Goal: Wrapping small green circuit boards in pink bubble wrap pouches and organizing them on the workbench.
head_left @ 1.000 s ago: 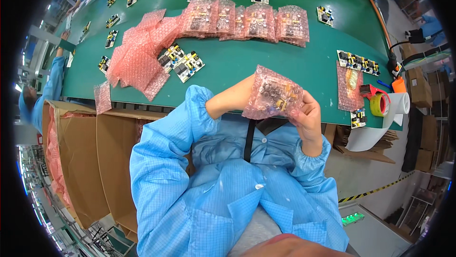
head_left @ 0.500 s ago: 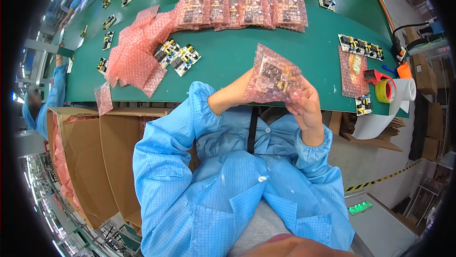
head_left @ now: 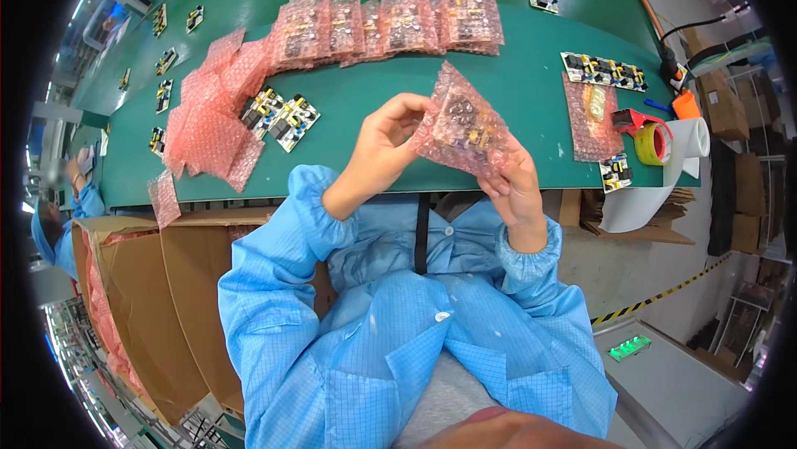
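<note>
A pink bubble-wrap bag (head_left: 462, 127) with a circuit board inside is held up over the front edge of the green table. My left hand (head_left: 375, 148) is closed on the bag's left edge, its fingers curled near the upper corner. At the lower right corner, my right hand (head_left: 516, 187) pinches the bag between thumb and fingers. Yellow and dark components show blurred through the wrap. Two bare circuit boards (head_left: 292, 122) lie side by side on the table to the left of my hands.
A pile of pink bubble-wrap bags (head_left: 212, 121) lies left. Bagged boards (head_left: 407, 24) stand in a row behind. At right are a joined board strip (head_left: 603, 72), a tape dispenser (head_left: 652, 135) and a white roll (head_left: 691, 138). A cardboard box (head_left: 141, 299) stands below the left edge.
My left hand has come out from behind the bag and now grips its left edge with curled fingers. The bag is turned slightly. The whole view has shifted, moving the table contents left.
</note>
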`<state>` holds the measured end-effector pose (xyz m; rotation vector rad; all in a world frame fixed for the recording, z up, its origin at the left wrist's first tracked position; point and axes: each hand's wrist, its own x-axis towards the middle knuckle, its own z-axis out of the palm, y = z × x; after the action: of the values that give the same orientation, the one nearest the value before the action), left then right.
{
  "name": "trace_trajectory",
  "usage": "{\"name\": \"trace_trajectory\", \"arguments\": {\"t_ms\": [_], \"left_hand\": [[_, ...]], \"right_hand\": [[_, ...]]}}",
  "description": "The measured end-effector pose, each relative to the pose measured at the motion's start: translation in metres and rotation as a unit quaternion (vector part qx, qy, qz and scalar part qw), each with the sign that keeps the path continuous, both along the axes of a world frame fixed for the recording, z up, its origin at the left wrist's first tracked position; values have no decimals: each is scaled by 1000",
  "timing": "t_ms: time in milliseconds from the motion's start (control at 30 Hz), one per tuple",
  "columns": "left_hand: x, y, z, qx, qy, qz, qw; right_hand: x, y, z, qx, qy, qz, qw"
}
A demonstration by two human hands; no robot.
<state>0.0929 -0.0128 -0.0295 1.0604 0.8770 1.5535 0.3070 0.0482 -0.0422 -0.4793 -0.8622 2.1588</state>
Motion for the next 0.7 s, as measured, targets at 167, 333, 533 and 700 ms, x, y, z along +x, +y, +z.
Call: {"name": "trace_trajectory", "arguments": {"t_ms": [167,333,533,700], "left_hand": [[4,1,4,38,7,-10,999],[2,-1,6,37,60,2,997],[-1,3,14,45,90,14,995],[-1,4,12,50,74,19,996]], "right_hand": [[0,-2,6,7,-31,18,999],[2,-4,1,-19,-20,44,999],[5,-2,2,-46,65,31,996],[5,0,-4,-51,88,39,994]]}}
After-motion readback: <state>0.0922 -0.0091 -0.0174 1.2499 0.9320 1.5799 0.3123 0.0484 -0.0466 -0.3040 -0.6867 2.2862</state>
